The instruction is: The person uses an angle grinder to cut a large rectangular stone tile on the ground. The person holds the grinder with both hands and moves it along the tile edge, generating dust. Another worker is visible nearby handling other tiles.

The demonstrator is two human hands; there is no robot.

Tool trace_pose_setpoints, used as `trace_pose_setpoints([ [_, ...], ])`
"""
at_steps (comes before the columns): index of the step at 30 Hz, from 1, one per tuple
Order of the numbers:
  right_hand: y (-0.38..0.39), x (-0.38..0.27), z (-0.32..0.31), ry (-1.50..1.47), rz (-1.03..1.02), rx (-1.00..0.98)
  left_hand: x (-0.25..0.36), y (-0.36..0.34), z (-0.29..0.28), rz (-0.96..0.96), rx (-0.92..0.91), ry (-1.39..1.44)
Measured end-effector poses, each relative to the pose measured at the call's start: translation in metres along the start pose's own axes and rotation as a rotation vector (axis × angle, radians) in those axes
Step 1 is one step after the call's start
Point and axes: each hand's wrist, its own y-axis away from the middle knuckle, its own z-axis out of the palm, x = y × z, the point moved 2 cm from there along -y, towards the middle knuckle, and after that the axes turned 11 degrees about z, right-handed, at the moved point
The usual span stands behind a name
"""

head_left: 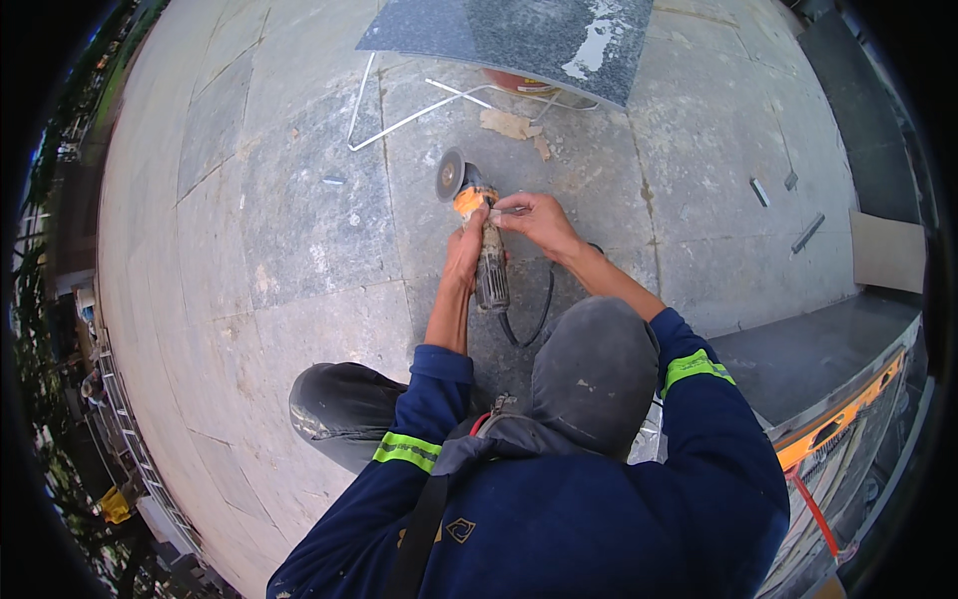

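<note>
An angle grinder (491, 265) with an orange head and a dusty dark body is in front of my knees. Its round disc (451, 175) points away from me, to the upper left. My left hand (465, 243) is wrapped round the grinder's body just behind the head. At the head's right side, my right hand (540, 222) has its fingers pinched together around something small and dark, too small to name. A black power cord (544, 314) curves from the grinder's rear end to the right, passing beneath my right forearm.
Ahead, a speckled grey stone slab (499, 35) rests over a thin white metal frame (404, 118) and a reddish bucket (519, 82). Broken cardboard-like scraps (510, 124) lie below it. To the right are small offcuts (807, 233), a dark slab (808, 349) and an orange level (838, 411).
</note>
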Motion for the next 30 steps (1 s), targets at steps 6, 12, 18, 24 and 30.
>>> trace_pose_setpoints([
  [6, -0.004, 0.005, -0.004, 0.061, -0.041, 0.001, -0.004, 0.003, 0.002, -0.01, 0.003, 0.033],
  [12, 0.001, 0.007, 0.0, 0.108, 0.0, -0.015, -0.007, 0.004, -0.005, 0.001, -0.012, 0.052],
  [18, -0.025, 0.038, -0.064, 0.049, 0.044, 0.214, -0.004, 0.003, -0.003, 0.019, 0.008, -0.066],
  [24, -0.029, 0.036, -0.064, 0.527, -0.242, 0.479, -0.009, 0.005, -0.003, 0.006, 0.056, -0.069],
  [30, -0.089, 0.006, -0.092, 0.776, -0.139, 0.478, -0.014, 0.005, -0.004, 0.036, 0.107, -0.099],
])
